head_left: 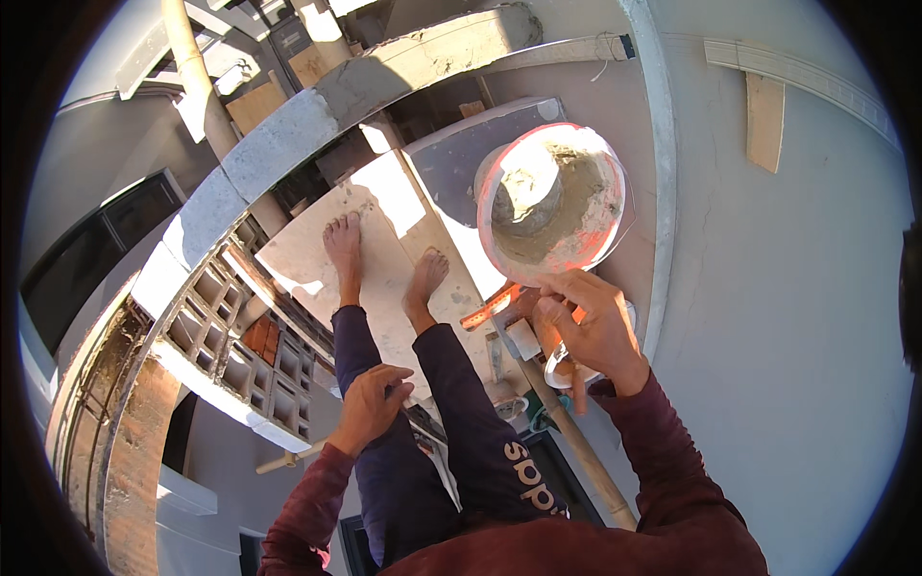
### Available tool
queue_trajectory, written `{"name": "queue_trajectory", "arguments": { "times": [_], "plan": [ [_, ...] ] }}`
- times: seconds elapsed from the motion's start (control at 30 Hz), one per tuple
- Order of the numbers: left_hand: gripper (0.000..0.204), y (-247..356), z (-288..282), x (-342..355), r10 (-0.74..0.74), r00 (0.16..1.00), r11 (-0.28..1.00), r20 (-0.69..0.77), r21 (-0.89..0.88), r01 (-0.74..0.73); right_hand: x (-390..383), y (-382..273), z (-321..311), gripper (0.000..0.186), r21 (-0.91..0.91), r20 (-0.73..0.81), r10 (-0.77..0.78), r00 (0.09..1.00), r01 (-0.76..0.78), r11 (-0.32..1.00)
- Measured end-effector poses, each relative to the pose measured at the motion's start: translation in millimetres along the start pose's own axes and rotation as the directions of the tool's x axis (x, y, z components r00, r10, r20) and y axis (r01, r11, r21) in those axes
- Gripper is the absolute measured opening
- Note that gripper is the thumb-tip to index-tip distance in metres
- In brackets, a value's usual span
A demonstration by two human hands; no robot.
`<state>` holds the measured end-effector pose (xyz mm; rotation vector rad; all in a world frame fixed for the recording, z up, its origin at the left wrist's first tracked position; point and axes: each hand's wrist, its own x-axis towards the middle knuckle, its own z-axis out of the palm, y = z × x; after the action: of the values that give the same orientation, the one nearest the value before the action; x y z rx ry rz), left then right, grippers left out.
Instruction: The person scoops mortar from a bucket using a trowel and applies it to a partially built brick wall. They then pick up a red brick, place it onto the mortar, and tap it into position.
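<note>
A round bucket [605, 240] with a pale, red-smeared rim stands up and right of my feet. Wet grey mortar [576, 202] coats its inside, partly in bright sun. Bent over the bucket's near rim are the fingers of my right hand [597, 331], with the thumb close to the forefinger; their exact hold is partly hidden. My left hand [373, 408] hovers over my left thigh, fingers loosely bent and slightly apart, nothing visible in them. Below the bucket lies an orange straight-edged tool [490, 307], partly covered by other items.
My bare feet stand on a pale board [375, 211]. A bamboo pole [586, 461] runs beside it under my right arm. Hollow blocks [240, 355] are stacked at left, beneath a curved concrete ledge [259, 144]. A smooth grey wall [768, 336] rises at right.
</note>
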<state>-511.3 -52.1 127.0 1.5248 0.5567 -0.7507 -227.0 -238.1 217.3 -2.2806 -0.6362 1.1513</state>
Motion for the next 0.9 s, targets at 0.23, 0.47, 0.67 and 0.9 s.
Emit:
{"name": "queue_trajectory", "arguments": {
  "times": [0.23, 0.47, 0.67, 0.9],
  "plan": [
    [0.021, 94, -16, 124, 0.102, 0.756, 0.653, -0.646, -0.530, -0.541, 154, 67, -121, 0.051, 0.210, -0.470, 0.040, 0.882, 0.068, 0.975],
    [0.014, 27, 60, 109, 0.055, 0.875, 0.723, -0.481, -0.585, -0.367, 202, 103, -144, 0.057, 0.051, -0.341, -0.030, 0.940, 0.050, 0.997],
    [0.027, -23, 65, 54, 0.146, 0.815, 0.930, -0.561, -0.204, -0.307, 88, 49, -53, 0.036, 0.088, -0.541, 0.036, 0.841, 0.013, 0.996],
    [0.048, -56, 77, -77, -0.025, 0.881, 0.978, -0.472, 0.171, 0.119, -114, 37, 129, 0.046, -0.202, 0.574, -0.040, 0.818, 0.189, 0.961]
  ]
}}
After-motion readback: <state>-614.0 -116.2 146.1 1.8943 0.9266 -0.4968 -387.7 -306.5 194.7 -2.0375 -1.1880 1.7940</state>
